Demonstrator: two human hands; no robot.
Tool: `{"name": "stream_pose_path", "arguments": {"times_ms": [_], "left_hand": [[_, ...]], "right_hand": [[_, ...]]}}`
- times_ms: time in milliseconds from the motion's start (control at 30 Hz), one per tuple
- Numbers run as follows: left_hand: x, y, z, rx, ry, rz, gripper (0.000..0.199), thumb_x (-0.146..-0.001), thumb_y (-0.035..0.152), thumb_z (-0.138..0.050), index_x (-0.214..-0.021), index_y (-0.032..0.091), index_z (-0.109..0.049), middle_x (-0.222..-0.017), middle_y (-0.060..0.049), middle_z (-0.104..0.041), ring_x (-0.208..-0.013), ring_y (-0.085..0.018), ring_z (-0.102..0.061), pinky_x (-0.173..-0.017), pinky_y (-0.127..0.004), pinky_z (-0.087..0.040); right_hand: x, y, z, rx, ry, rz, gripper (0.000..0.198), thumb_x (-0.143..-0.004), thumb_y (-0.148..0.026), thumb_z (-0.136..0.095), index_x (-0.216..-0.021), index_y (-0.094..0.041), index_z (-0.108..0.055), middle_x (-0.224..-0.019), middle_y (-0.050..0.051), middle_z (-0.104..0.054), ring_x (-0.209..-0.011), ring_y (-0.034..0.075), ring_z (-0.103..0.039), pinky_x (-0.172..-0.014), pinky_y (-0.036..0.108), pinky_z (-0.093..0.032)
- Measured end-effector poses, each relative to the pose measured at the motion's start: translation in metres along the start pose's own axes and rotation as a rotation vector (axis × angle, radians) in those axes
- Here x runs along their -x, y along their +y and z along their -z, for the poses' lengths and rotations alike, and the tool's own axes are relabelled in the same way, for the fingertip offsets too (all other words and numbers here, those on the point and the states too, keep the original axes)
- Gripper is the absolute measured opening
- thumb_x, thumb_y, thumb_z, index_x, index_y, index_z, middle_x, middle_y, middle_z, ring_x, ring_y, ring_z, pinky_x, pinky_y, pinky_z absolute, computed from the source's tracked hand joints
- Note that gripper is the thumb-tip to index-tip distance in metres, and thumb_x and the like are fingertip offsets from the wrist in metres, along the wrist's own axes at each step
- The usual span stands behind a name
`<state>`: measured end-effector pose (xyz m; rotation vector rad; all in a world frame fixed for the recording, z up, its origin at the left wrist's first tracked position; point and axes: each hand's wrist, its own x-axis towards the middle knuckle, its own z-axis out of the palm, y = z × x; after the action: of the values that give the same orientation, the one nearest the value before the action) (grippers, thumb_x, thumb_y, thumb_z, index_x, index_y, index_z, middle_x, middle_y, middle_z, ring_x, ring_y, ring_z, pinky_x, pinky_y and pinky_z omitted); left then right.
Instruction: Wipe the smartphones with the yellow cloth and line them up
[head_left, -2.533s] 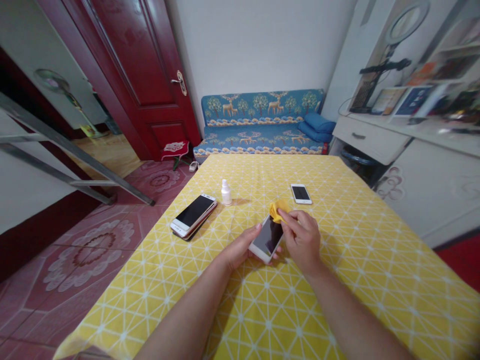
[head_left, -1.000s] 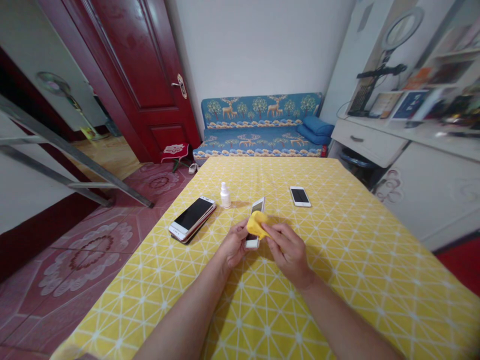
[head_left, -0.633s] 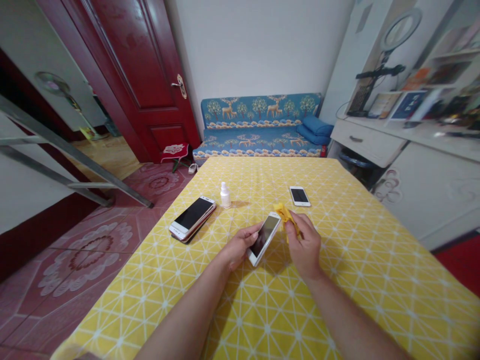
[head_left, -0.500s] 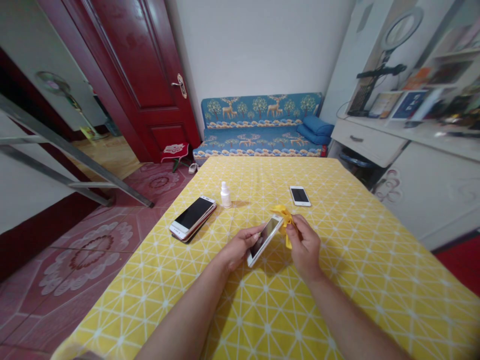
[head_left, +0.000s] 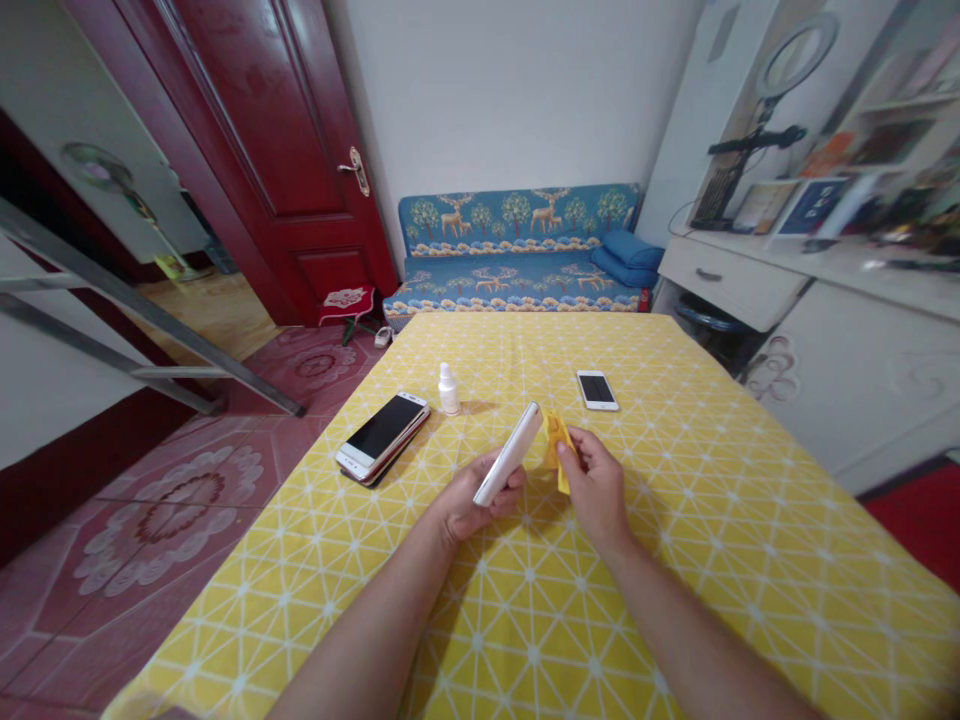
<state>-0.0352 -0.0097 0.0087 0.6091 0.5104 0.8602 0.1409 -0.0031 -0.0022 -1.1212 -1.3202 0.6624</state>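
My left hand (head_left: 478, 497) grips a white smartphone (head_left: 511, 457) above the table, tilted so that its pale edge and back face me; its screen is turned out of sight. Just right of the phone, my right hand (head_left: 598, 480) pinches a yellow cloth (head_left: 558, 447) between thumb and fingers. A small gap shows between cloth and phone. Left of my hands lies a stack of phones (head_left: 385, 437), a white one with a dark screen on top. A small white bottle (head_left: 448, 390) stands upright behind them. Beyond my right hand, a smaller white phone (head_left: 598, 390) lies screen up.
The table wears a yellow cloth with white lines (head_left: 600, 640). Past its far edge is a blue patterned sofa (head_left: 517, 250). A white desk (head_left: 847, 340) stands at the right, and a metal ladder (head_left: 172, 335) leans at the left.
My left hand has turned the phone over, so its screen no longer shows. The yellow cloth looks more folded up, and my right hand has shifted slightly left.
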Motion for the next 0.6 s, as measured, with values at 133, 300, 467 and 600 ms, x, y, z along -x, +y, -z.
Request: {"name": "stream_pose_path", "arguments": {"times_ms": [133, 300, 467, 600], "left_hand": [[0.000, 0.000, 0.000, 0.124, -0.007, 0.086, 0.023, -0.078, 0.023, -0.059, -0.097, 0.008, -0.060, -0.069, -0.003, -0.048, -0.046, -0.004, -0.034, -0.037, -0.011, -0.023], [-0.002, -0.004, -0.006, 0.118, -0.099, 0.204, 0.031, -0.084, 0.026, -0.055, -0.107, 0.007, -0.061, -0.081, -0.012, -0.059, -0.053, -0.008, -0.045, -0.040, -0.013, -0.024], [-0.003, -0.012, -0.007, 0.019, -0.156, 0.172, 0.055, -0.090, 0.055, -0.047, -0.113, 0.008, -0.063, -0.097, -0.016, -0.067, -0.083, -0.020, -0.063, -0.070, -0.028, -0.048], [-0.002, -0.016, -0.001, -0.017, -0.113, 0.149, 0.054, -0.087, 0.055, -0.052, -0.113, 0.009, -0.063, -0.102, -0.016, -0.068, -0.088, -0.026, -0.065, -0.085, -0.042, -0.048]], "right_hand": [[0.002, -0.006, -0.001, 0.008, 0.066, 0.074, 0.023, -0.088, -0.033, -0.055, -0.105, -0.018, -0.061, -0.091, 0.005, -0.066, -0.077, 0.017, -0.060, -0.068, 0.029, -0.049], [0.000, -0.007, 0.000, 0.138, 0.063, 0.208, 0.017, -0.088, -0.026, -0.054, -0.103, -0.020, -0.060, -0.096, 0.005, -0.063, -0.086, 0.018, -0.060, -0.078, 0.033, -0.049], [-0.001, -0.004, -0.001, 0.280, 0.011, 0.237, 0.018, -0.089, -0.023, -0.051, -0.103, -0.020, -0.062, -0.098, 0.006, -0.063, -0.092, 0.020, -0.060, -0.082, 0.036, -0.048], [0.001, -0.004, -0.002, 0.337, -0.053, 0.264, 0.020, -0.089, -0.022, -0.052, -0.104, -0.020, -0.066, -0.099, 0.007, -0.064, -0.095, 0.021, -0.060, -0.084, 0.036, -0.048]]}}
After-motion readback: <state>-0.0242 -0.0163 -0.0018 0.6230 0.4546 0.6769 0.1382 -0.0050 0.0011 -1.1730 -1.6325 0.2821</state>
